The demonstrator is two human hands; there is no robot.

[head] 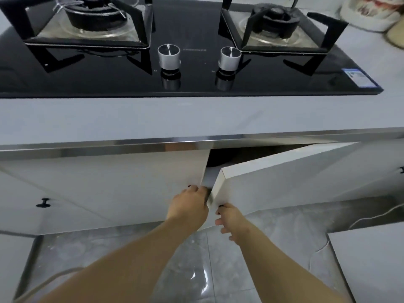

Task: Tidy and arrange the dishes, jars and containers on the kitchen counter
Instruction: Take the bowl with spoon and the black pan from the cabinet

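Opening the cupboard below the counter [196, 114], by the look of it. Gripping the left knob [189, 186] of the left door [131, 182] with the left hand [188, 204], fingers curled. Pinching the right knob [220, 206] with the right hand [231, 219], other fingers loose. Right door [284, 178] ajar, dark inside. Far right on the counter, blurred containers [369, 14], well apart from both hands. Next, probably: pull both doors wide, check for storage space.

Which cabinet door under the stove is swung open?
The door right of centre, angled outward with a dark gap above it; the right hand holds its knob. The other doors show no such gap.
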